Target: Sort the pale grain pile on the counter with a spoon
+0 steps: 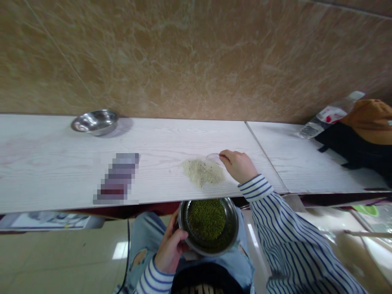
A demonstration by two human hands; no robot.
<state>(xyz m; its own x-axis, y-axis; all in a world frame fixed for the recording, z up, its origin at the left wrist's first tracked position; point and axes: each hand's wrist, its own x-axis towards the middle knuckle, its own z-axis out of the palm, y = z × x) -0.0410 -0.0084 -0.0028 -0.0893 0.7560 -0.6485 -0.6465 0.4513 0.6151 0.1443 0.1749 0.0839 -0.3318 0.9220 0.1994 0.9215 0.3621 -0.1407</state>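
Note:
Over my lap, my left hand [172,247] grips the left rim of a steel bowl [234,228], its thumb on the edge. Green beans that look like mung beans [208,218] fill the bottom of the bowl. My right hand [239,165] is above the white counter, fingers pinched on a clear spoon-like piece [212,156] with a rounded edge; the fingers hide part of it. Just left of that hand, a loose pile of pale grains [203,172], flecked with dark specks, lies on the counter. The rounded end of the clear piece is at the pile's upper right edge.
A second steel bowl [96,122] stands by the wall at the left. Nearer the front edge lies a pixelated rectangular item [118,179]. A plastic bottle [329,116] leans on a dark bag [352,143] at the right, beside a brown cap [372,118]. The counter's front edge [159,203] runs above my lap.

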